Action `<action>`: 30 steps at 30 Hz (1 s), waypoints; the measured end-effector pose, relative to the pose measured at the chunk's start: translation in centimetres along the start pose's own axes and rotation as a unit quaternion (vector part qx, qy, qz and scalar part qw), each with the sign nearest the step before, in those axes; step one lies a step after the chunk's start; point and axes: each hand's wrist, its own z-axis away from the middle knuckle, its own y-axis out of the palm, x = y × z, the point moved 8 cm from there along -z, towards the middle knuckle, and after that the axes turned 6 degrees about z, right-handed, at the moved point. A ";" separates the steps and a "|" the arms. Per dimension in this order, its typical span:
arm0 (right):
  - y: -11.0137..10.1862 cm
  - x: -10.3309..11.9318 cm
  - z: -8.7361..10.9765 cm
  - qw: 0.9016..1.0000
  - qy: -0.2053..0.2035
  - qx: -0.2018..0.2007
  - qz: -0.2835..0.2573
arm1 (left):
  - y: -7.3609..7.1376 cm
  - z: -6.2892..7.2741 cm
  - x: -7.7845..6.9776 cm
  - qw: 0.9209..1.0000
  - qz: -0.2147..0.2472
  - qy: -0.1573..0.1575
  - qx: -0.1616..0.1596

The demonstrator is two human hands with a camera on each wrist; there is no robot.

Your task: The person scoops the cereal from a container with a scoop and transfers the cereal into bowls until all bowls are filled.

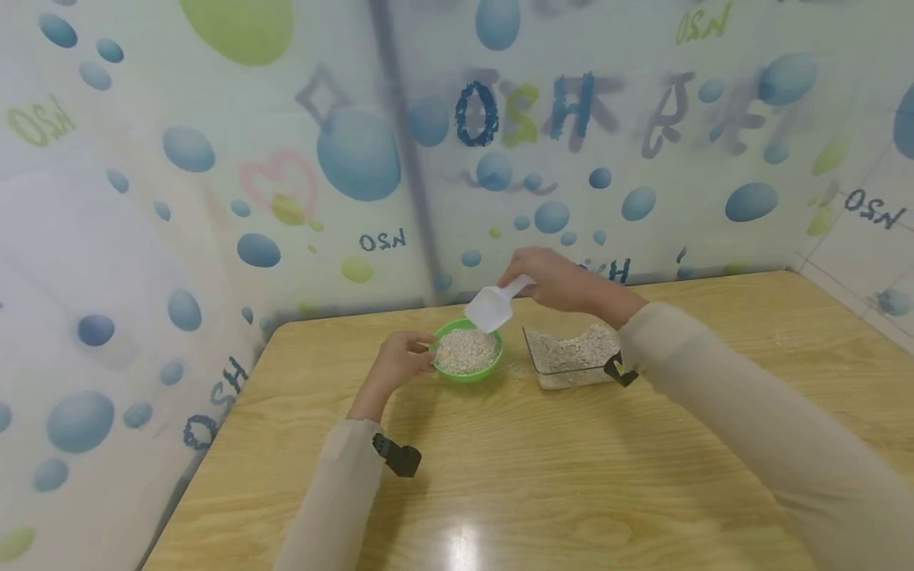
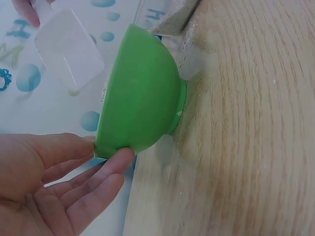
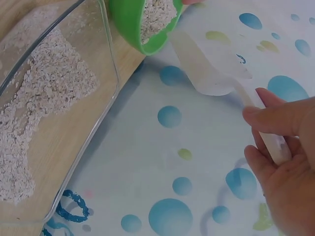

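A green bowl (image 1: 467, 376) filled with oat flakes (image 1: 466, 350) stands on the table. My left hand (image 1: 401, 361) pinches the bowl's near-left rim, thumb at the edge and fingertips against the outer wall (image 2: 140, 88). Over the bowl, my right hand (image 1: 550, 277) grips a white plastic scoop (image 1: 489, 308) by its handle. The scoop is tilted with its mouth toward the oats, and no flakes show inside it in the left wrist view. To the right, a clear glass container (image 3: 110, 54) holds more oat flakes (image 3: 59, 73), heaped unevenly, with bare bottom showing.
The wooden table (image 1: 500, 476) reaches back to a white curtain (image 1: 457, 198) printed with blue and green drops. A few crumbs lie between the bowl and the container. Dark straps (image 1: 397, 456) sit on both sleeves.
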 end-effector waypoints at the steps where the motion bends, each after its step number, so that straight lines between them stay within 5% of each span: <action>1: -0.2 0.0 0.1 1.000 0.001 -0.003 0.002 | 0.0 0.0 0.0 1.000 0.000 0.001 0.001; 10: -1.3 -2.0 2.5 0.999 0.039 -0.017 -0.032 | 0.2 0.0 0.0 1.000 0.002 -0.002 0.004; 21: -2.2 -6.7 9.0 0.985 0.140 -0.024 -0.099 | -0.1 -0.1 0.0 1.000 -0.005 0.002 0.005; 30: 0.3 -9.4 13.0 0.975 0.189 0.026 -0.114 | 0.0 -0.1 0.3 1.000 0.004 -0.003 0.004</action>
